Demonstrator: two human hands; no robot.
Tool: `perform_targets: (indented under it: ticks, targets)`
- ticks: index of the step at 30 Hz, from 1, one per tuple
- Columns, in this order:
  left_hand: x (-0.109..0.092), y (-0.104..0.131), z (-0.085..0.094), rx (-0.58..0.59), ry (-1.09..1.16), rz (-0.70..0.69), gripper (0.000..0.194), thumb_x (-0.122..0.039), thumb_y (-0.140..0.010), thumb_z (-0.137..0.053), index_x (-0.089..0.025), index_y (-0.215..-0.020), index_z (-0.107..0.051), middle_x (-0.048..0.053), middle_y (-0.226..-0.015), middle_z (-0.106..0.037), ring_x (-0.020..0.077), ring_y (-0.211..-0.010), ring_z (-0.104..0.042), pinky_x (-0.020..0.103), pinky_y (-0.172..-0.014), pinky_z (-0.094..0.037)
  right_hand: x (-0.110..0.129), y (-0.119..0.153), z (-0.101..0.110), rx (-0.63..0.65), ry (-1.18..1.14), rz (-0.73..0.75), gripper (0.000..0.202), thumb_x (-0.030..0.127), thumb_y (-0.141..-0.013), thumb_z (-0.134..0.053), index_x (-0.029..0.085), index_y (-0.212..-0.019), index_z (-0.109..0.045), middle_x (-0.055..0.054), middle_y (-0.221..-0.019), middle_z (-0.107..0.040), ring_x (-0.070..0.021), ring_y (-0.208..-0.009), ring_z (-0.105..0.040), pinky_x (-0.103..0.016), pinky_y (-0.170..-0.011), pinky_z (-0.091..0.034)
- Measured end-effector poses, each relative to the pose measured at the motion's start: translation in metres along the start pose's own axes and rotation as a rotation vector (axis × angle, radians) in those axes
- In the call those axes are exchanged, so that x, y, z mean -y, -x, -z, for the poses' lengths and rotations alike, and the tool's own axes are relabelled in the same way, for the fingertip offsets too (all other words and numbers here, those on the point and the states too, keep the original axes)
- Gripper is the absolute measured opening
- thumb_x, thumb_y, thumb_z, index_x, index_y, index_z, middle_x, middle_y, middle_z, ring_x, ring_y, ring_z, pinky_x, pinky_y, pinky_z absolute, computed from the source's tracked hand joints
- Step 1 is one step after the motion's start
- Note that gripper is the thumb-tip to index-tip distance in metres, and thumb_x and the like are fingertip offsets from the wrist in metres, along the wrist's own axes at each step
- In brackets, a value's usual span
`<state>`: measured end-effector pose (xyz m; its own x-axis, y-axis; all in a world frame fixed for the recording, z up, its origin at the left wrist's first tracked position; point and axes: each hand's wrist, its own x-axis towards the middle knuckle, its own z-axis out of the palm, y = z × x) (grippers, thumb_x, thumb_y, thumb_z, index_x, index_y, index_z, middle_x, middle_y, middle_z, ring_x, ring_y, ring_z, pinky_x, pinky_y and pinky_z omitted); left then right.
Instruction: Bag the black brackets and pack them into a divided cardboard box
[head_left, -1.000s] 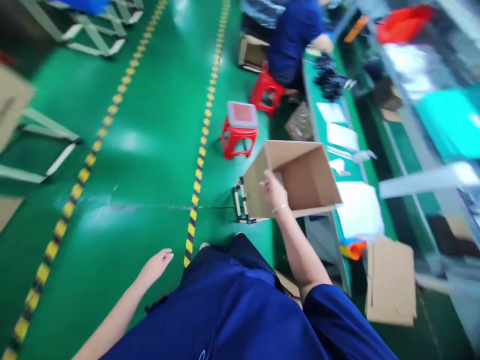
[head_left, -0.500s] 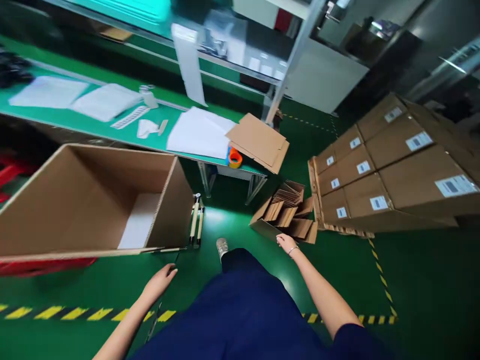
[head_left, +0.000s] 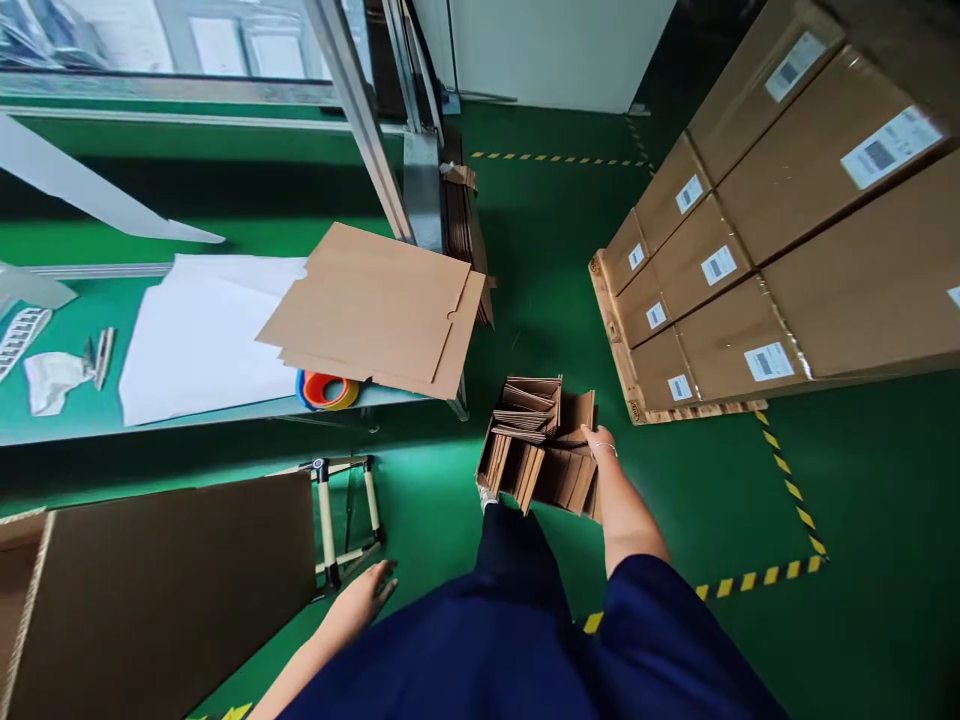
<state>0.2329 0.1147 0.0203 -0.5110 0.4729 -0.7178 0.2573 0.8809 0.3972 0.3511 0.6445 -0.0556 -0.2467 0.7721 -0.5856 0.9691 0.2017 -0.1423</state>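
An open cardboard box (head_left: 487,460) full of folded cardboard pieces stands on the green floor by my foot. My right hand (head_left: 600,442) is at its right side, fingers closed round the edge of a cardboard flap. My left hand (head_left: 367,592) hangs over the floor with its fingers apart and nothing in it, beside a frame of pale tubes (head_left: 328,525). Flat cardboard sheets (head_left: 382,305) lie on the corner of the workbench, partly over white sheets (head_left: 210,340). Rolls of tape (head_left: 328,390) sit just under their front edge.
Labelled cartons (head_left: 720,265) are stacked on a wooden pallet (head_left: 615,335) at the right. A large open carton (head_left: 172,600) fills the lower left. The green workbench (head_left: 90,310) runs along the left, with a metal post (head_left: 367,130) behind it. Striped tape (head_left: 787,470) marks the floor.
The view has shifted to the right and closer to the box of cardboard pieces. My right hand has moved from the box's front corner to a flap at its right side.
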Motion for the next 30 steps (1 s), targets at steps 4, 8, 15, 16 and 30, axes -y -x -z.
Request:
perform_targets:
  ticks: [4, 8, 15, 16, 30]
  targets:
    - [-0.024, -0.014, 0.027, 0.034, -0.022, 0.09, 0.027, -0.023, -0.085, -0.048, -0.018, -0.105, -0.065, 0.01, -0.114, -0.072, 0.022, -0.107, -0.068, 0.031, -0.095, -0.052, 0.014, -0.034, -0.001, 0.12, 0.069, -0.011, 0.032, 0.037, -0.093, -0.056, 0.015, -0.117, -0.058, -0.008, -0.116, -0.062, -0.0191, -0.099, -0.063, -0.04, -0.085, -0.055]
    - [-0.043, -0.028, 0.047, 0.042, -0.023, 0.111, 0.029, -0.025, -0.087, -0.045, -0.02, -0.109, -0.063, 0.008, -0.111, -0.072, 0.0209, -0.105, -0.068, 0.031, -0.094, -0.052, 0.016, -0.034, 0.008, 0.163, 0.157, -0.012, 0.028, 0.035, -0.093, -0.057, 0.016, -0.114, -0.06, -0.008, -0.113, -0.063, -0.0182, -0.098, -0.063, -0.038, -0.084, -0.055]
    - [-0.075, -0.046, 0.057, 0.038, -0.022, 0.038, 0.027, -0.028, -0.087, -0.047, -0.018, -0.106, -0.062, 0.012, -0.113, -0.071, 0.0227, -0.107, -0.067, 0.033, -0.093, -0.051, 0.0, 0.021, 0.073, 0.002, 0.29, 0.025, 0.026, 0.032, -0.097, -0.048, 0.013, -0.101, -0.065, -0.009, -0.099, -0.069, -0.0173, -0.088, -0.066, -0.033, -0.078, -0.052]
    - [-0.079, -0.049, 0.057, 0.038, -0.016, 0.019, 0.027, -0.028, -0.086, -0.047, -0.018, -0.106, -0.062, 0.012, -0.112, -0.071, 0.023, -0.106, -0.067, 0.033, -0.093, -0.051, -0.005, 0.034, 0.089, -0.04, 0.306, 0.033, 0.028, 0.03, -0.097, -0.044, 0.013, -0.099, -0.066, -0.012, -0.096, -0.07, -0.0187, -0.085, -0.067, -0.032, -0.074, -0.051]
    - [-0.269, -0.104, 0.118, -0.229, 0.12, -0.477, 0.068, -0.051, -0.091, -0.048, -0.016, -0.146, -0.029, 0.016, -0.133, -0.058, 0.0235, -0.11, -0.064, 0.034, -0.092, -0.049, 0.02, 0.152, 0.168, -0.304, 0.434, 0.193, 0.031, 0.027, -0.092, -0.044, 0.014, -0.088, -0.072, -0.016, -0.083, -0.072, -0.0222, -0.072, -0.066, -0.026, -0.057, -0.037]
